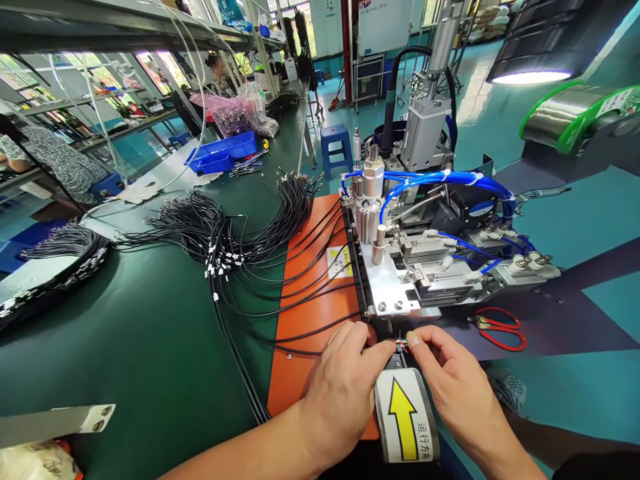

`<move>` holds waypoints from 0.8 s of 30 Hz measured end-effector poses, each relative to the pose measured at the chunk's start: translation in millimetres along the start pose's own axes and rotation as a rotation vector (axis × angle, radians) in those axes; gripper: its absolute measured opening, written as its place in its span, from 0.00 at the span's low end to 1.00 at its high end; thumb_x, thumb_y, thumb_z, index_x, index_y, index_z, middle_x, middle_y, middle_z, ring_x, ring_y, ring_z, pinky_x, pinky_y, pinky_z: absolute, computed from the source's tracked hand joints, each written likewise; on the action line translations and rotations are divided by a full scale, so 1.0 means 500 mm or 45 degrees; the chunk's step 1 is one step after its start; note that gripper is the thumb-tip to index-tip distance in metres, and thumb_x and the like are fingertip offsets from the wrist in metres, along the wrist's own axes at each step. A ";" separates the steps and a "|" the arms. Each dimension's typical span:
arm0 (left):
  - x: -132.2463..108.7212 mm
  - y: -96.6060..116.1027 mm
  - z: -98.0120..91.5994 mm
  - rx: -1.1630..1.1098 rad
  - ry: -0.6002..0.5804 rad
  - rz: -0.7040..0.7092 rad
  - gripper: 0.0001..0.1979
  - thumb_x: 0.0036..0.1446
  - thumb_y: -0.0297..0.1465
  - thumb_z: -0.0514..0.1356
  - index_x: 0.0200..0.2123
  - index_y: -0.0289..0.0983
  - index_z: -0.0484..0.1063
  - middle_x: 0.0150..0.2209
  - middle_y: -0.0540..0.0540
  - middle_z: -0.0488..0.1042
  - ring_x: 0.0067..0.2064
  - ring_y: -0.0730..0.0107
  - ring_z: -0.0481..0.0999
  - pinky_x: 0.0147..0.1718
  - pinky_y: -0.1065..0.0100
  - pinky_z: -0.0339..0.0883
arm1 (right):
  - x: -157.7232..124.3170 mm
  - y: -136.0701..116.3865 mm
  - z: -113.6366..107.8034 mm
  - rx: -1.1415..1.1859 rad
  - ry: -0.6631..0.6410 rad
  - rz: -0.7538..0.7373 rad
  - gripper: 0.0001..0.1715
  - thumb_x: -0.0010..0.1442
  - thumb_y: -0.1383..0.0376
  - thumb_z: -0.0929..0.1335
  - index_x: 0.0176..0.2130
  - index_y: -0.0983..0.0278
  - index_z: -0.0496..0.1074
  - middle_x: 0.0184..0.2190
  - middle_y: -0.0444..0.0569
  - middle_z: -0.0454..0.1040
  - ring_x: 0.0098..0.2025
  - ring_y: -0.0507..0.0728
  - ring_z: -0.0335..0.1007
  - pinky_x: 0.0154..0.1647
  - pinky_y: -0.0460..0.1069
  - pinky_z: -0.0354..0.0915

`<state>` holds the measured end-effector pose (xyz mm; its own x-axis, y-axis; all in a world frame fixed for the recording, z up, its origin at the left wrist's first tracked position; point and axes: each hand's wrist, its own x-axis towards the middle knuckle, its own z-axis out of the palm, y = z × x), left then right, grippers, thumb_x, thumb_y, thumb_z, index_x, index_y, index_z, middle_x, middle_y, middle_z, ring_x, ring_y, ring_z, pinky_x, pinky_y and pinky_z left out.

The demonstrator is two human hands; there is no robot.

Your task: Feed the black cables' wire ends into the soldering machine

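Note:
Close to the front of a metal machine (pixel 387 287) with cylinders and blue air hoses, both hands meet over a small black fixture. My left hand (pixel 340 380) is closed, with thumb and forefinger pinching the end of a black cable; its fingers hide most of that end. Thin coloured wires (pixel 403 344) stick out between the hands, and the fingertips of my right hand (pixel 453 377) pinch them. Just below lies a white plate with a yellow arrow (pixel 403 417). Several black cables (pixel 300 308) run from the machine's left edge across an orange board (pixel 314 257).
Bundled black cables (pixel 195 223) with white tags cover part of the green table (pixel 150 347). Red-handled cutters (pixel 500 328) lie right of the hands. Blue trays (pixel 223 152) stand farther back. A solder wire spool (pixel 560 120) hangs at upper right. Other people sit at left.

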<state>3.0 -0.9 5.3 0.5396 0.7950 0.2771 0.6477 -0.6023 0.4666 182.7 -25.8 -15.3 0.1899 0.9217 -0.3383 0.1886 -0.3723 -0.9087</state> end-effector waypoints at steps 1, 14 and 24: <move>0.000 0.000 -0.001 -0.002 -0.005 0.002 0.16 0.70 0.28 0.50 0.48 0.38 0.77 0.35 0.43 0.67 0.37 0.59 0.66 0.34 0.62 0.67 | 0.000 0.001 0.001 0.000 0.002 0.004 0.24 0.65 0.45 0.65 0.44 0.61 0.76 0.27 0.46 0.75 0.27 0.56 0.69 0.26 0.47 0.65; 0.000 -0.006 0.001 0.050 -0.016 0.044 0.15 0.66 0.25 0.53 0.50 0.38 0.76 0.35 0.43 0.64 0.37 0.59 0.63 0.34 0.62 0.62 | 0.001 0.017 0.011 -0.097 0.054 0.032 0.25 0.65 0.42 0.63 0.45 0.59 0.73 0.25 0.41 0.69 0.27 0.54 0.62 0.26 0.47 0.62; -0.004 -0.005 0.000 0.103 -0.031 0.038 0.16 0.67 0.25 0.53 0.52 0.40 0.75 0.37 0.43 0.64 0.39 0.59 0.63 0.37 0.61 0.62 | 0.003 0.021 -0.001 -0.084 0.010 0.016 0.24 0.66 0.45 0.63 0.45 0.60 0.75 0.30 0.44 0.75 0.32 0.57 0.69 0.32 0.48 0.66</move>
<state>0.2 -1.1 3.4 0.5714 0.7754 0.2689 0.6722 -0.6302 0.3886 185.5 -28.6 -25.4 0.2004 0.9161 -0.3473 0.2492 -0.3905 -0.8862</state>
